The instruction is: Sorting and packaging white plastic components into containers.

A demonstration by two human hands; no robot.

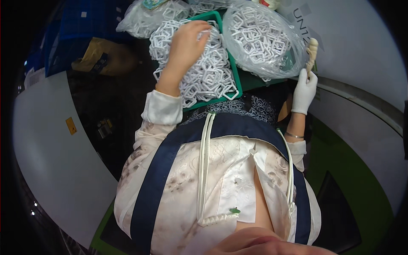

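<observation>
White, angular plastic links fill a green bin in front of me, heaped above its rim. My left hand, bare, is over the far part of this heap. Its fingers are bent, with a gap between them and the thumb, and no link shows between them. To the right, my right hand wears a white glove. Its fingers are closed round the lower end of a cream, knobbly, twisted stick-like piece, which points upward. I cannot make out its exact kind.
A clear plastic bag of similar links stands right of the bin, and another bag lies behind it. Blue crates and a brown paper package are at the far left. A grey-white panel curves along the left side.
</observation>
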